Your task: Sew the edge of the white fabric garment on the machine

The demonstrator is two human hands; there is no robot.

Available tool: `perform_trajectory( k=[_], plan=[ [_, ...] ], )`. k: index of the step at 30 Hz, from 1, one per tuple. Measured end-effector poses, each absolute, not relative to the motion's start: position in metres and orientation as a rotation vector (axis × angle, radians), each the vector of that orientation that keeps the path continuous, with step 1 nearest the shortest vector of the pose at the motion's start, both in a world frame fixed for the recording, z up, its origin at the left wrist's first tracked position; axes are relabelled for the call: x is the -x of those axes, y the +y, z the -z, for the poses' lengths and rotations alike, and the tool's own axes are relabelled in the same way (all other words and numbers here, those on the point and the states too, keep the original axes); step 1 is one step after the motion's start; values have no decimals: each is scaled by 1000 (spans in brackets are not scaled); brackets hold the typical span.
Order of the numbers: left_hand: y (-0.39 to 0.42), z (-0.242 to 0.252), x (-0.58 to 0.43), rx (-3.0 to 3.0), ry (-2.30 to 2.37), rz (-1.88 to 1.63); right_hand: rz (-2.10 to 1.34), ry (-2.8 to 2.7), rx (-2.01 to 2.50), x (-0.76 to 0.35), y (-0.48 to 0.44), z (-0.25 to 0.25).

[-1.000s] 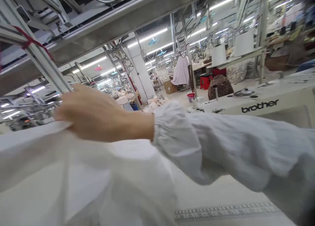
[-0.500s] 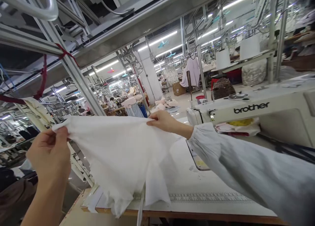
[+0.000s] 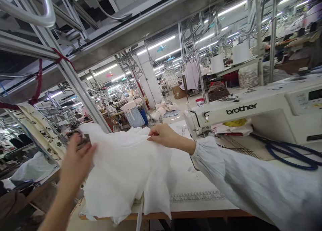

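Over table edge: white cloth, left hand, right hand apparently pinching.

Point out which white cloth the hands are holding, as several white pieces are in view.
The crumpled white fabric draped over the table edge, pinched by the right hand and left hand; the white garment hangs far behind.

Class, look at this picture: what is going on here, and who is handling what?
A person at a sewing table holds a piece of white cloth up with both hands. The left hand has a grip on its left edge, the right hand pinches its top edge. The cloth's lower part drapes over the table's front edge, beside a white sewing machine.
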State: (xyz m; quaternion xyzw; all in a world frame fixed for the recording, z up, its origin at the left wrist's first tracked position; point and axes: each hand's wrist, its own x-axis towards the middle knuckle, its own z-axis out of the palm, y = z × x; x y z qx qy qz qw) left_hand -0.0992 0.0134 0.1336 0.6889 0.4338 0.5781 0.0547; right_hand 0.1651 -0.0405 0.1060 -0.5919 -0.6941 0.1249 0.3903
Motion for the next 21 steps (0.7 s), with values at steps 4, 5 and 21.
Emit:
perform_trajectory(
  k=[4, 5, 21],
  plan=[
    [-33, -51, 41, -2362, 1011, -1347, -391, -1673, 1545, -153, -36, -96],
    [-39, -37, 31, -2332, 985, -1293, -415, -1651, 1546, -151, -35, -94],
    [-30, -110, 72, -1376, 1200, -1517, -637, -1815, 1423, -153, -61, -25]
  ],
)
